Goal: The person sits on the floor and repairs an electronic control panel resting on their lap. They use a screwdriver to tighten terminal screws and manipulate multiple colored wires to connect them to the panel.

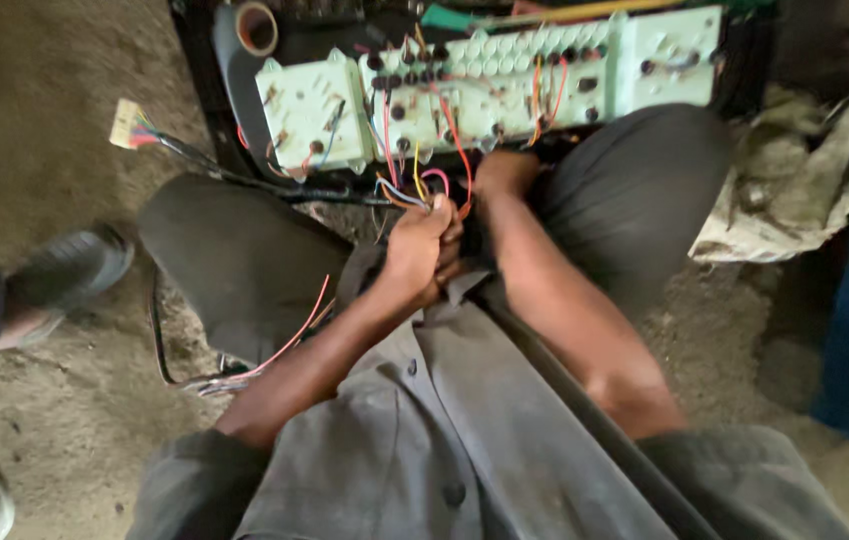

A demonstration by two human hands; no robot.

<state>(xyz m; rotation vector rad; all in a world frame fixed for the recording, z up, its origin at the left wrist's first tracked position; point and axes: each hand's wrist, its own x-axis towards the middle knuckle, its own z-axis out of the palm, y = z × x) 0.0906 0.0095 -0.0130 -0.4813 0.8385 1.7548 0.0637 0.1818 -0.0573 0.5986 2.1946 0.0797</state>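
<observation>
Wires (422, 190) of several colours, orange, yellow, pink and red, come together in a bundle at the centre of the frame, and the left hand (422, 252) closes around them as a fist. The fingers are curled tight, so this hand has a firm hold on the bundle. From the fist the wires go upward in the frame to the pale green panel (489, 85), which lies across the top of the frame with its long side from left to right. The panel is the back of some instrument board, with round sockets and small dark knobs on it.

The right hand (506, 172) is just above and to the right of the left one, at the lower edge of the panel. Its fingers are hidden under the panel edge, so one cannot tell if it holds something or is open. It is the hand nearer to the panel; the left one is nearer to the body.

In the upper left of the frame a small plug (129, 124) with coloured wires lies on the dusty ground (34, 80). A shoe (69, 270) of another person stands at the left edge. A crumpled cloth (804, 185) lies at the right.
</observation>
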